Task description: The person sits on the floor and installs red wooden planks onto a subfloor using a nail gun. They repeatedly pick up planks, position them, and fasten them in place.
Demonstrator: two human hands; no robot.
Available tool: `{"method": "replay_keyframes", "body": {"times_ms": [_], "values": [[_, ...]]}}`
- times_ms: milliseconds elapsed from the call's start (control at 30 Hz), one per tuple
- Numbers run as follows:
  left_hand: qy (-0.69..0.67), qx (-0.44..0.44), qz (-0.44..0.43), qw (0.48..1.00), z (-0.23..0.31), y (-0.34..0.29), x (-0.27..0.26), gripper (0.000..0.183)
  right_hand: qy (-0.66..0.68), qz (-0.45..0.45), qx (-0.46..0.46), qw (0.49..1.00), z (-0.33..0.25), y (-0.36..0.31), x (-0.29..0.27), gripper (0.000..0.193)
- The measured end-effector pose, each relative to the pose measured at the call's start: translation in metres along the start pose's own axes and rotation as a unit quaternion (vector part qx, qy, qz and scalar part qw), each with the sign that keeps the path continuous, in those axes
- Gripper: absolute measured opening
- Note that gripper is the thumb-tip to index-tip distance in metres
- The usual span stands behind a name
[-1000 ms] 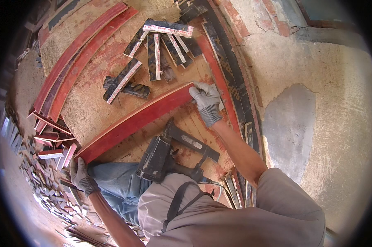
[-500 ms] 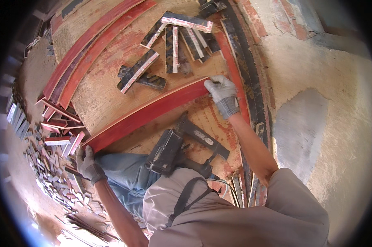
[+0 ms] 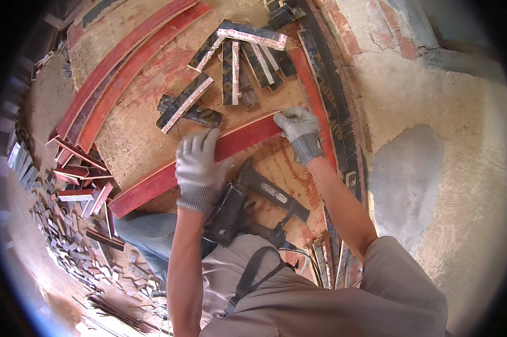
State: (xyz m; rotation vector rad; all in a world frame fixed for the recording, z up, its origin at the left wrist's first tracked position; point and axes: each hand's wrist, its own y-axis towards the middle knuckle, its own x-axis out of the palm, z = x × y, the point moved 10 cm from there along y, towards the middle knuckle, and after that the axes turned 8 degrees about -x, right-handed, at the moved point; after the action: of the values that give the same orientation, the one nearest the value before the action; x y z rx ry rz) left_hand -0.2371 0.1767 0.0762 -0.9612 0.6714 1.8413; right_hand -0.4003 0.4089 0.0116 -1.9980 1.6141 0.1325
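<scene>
A long red wooden strip (image 3: 245,139) lies slantwise across the work board in front of me, with a pale wood edge along its far side. My right hand (image 3: 299,128), in a grey glove, grips its right end. Over the middle of the strip is my left hand (image 3: 198,160), gloved too, fingers spread and slightly blurred. Whether it touches the strip I cannot tell. Just on the near side of the strip a black nail gun (image 3: 226,210) rests by my lap, its long arm (image 3: 273,188) pointing away to the right.
Several short black blocks (image 3: 231,73) with pale edges lie beyond the strip on the plywood board (image 3: 133,121). Long curved red strips (image 3: 124,59) run along the far left. Small offcuts (image 3: 68,224) are heaped at the left. Black strips (image 3: 335,106) line the right edge beside a concrete floor (image 3: 461,185).
My left hand has let go of the strip's left end and moved right, over its middle, with its fingers spreading. My right hand still holds the right end, shifted slightly.
</scene>
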Motion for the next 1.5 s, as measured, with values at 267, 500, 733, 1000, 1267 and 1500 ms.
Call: {"method": "replay_keyframes", "body": {"times_ms": [267, 500, 733, 1000, 1267, 1500], "values": [[-0.075, -0.045, -0.050, 0.995, 0.003, 0.014, 0.020, 0.057, -0.032, 0.001, -0.014, 0.999, -0.001, 0.004, -0.002, 0.029], [-0.055, -0.051, -0.074, 0.994, 0.003, 0.016, 0.024, 0.057, -0.008, -0.011, -0.005, 1.000, -0.007, 0.002, 0.002, 0.029], [-0.108, -0.070, -0.027, 0.991, 0.006, 0.024, 0.017, 0.034, 0.011, -0.005, -0.009, 1.000, -0.007, 0.003, 0.003, 0.017], [-0.135, -0.152, -0.025, 0.979, 0.000, 0.027, 0.024, 0.019, 0.019, -0.029, -0.040, 0.999, -0.011, 0.012, 0.009, 0.017], [-0.120, -0.184, -0.039, 0.975, -0.004, 0.028, 0.024, 0.022, -0.299, -0.094, -0.309, 0.898, -0.073, -0.103, 0.000, 0.059], [-0.128, -0.176, -0.009, 0.976, -0.002, 0.024, 0.021, 0.021, -0.416, -0.339, 0.020, 0.844, 0.043, -0.235, 0.068, 0.126]]}}
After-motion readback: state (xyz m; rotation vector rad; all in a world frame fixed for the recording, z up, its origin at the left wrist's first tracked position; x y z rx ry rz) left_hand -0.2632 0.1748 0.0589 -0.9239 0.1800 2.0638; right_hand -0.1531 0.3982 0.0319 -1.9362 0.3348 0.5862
